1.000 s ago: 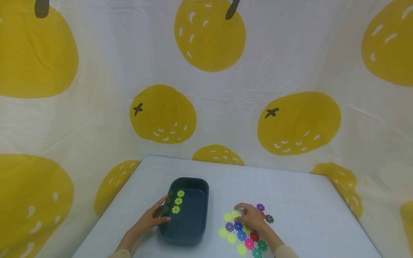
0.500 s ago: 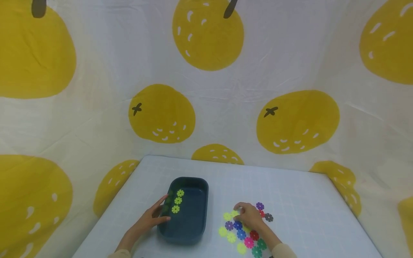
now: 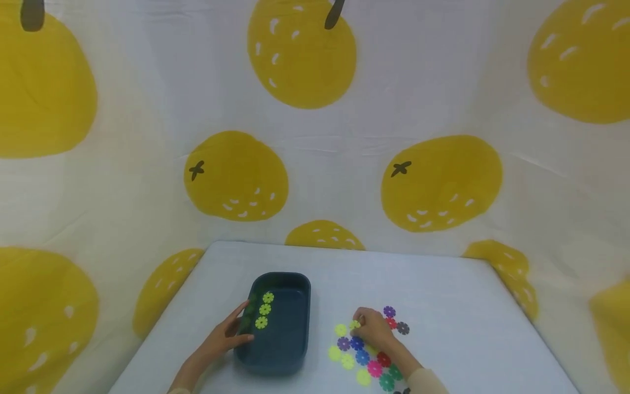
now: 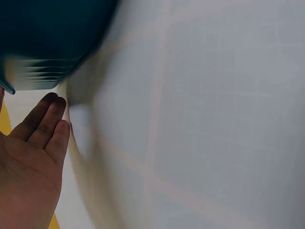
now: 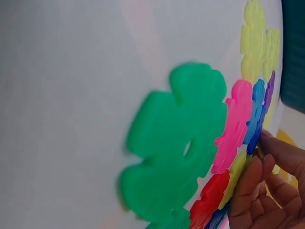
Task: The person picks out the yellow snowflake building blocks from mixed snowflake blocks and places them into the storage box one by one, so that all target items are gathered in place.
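A dark teal tray (image 3: 287,334) stands left of centre on the table, with several yellow-green flower-shaped plastic discs (image 3: 264,310) in a row inside it. My left hand (image 3: 219,340) is at the tray's left side, its thumb over the rim and index finger touching the edge. In the left wrist view its other fingers (image 4: 46,124) extend fairly straight below the tray's wall. To the right, my right hand (image 3: 376,331) pinches a yellow-green flower-shaped disc (image 3: 355,325) between thumb and index finger. In the right wrist view the fingers partly hide this disc.
Loose discs lie around my right hand: blue (image 3: 362,357), pink (image 3: 374,368), green (image 3: 386,382), red (image 3: 384,359), purple (image 3: 343,343) and yellow-green (image 3: 347,361). A grey disc (image 3: 402,328) lies farther right. A fruit-printed curtain (image 3: 320,180) borders the white table (image 3: 443,306).
The right thumb and index finger have closed on the yellow-green disc, which has shifted slightly against its neighbours. The left hand stays at the tray. The head view has turned slightly right.
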Tool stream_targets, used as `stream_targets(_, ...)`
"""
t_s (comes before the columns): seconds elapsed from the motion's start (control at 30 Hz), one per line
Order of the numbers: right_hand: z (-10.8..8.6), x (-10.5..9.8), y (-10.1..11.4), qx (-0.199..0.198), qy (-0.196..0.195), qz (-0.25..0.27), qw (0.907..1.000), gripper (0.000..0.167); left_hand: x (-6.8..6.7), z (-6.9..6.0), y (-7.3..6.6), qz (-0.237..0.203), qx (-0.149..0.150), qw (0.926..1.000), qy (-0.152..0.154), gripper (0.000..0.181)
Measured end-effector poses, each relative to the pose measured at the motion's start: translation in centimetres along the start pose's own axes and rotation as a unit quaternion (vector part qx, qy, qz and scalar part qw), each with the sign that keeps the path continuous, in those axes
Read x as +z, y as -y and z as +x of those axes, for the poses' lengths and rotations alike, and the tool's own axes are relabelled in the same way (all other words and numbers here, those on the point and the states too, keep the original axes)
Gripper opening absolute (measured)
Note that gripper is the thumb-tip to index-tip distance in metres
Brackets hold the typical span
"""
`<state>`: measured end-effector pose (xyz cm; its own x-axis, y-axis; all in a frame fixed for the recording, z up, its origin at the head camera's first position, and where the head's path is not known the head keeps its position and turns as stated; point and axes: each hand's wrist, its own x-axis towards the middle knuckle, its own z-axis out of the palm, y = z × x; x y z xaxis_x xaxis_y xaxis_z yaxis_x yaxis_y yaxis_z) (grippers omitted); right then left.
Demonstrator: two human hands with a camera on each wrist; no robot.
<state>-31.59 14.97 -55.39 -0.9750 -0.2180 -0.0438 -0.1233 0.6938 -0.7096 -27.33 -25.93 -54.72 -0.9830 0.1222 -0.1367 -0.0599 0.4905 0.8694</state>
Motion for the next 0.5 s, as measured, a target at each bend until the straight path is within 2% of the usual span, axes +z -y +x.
stream_targets(0.2,-0.16,0.03,-0.03,0.019,-0.004,0.007,0.9998,0.029,0.21,-0.12,0.05,0.022,-0.017,0.9996,-0.009,0.092)
stream_targets(0.37,-0.55,-0.12,-0.07,0.033,-0.001,0.064,0.9974,0.025,0.25,-0.03,0.06,0.033,-0.024,0.9991,-0.009,0.094)
stream_targets(0.5,-0.73,-0.21,-0.27,0.034,0.002,0.128,0.9912,0.018,0.06,0.11,0.13,0.023,-0.023,0.9995,-0.006,0.092)
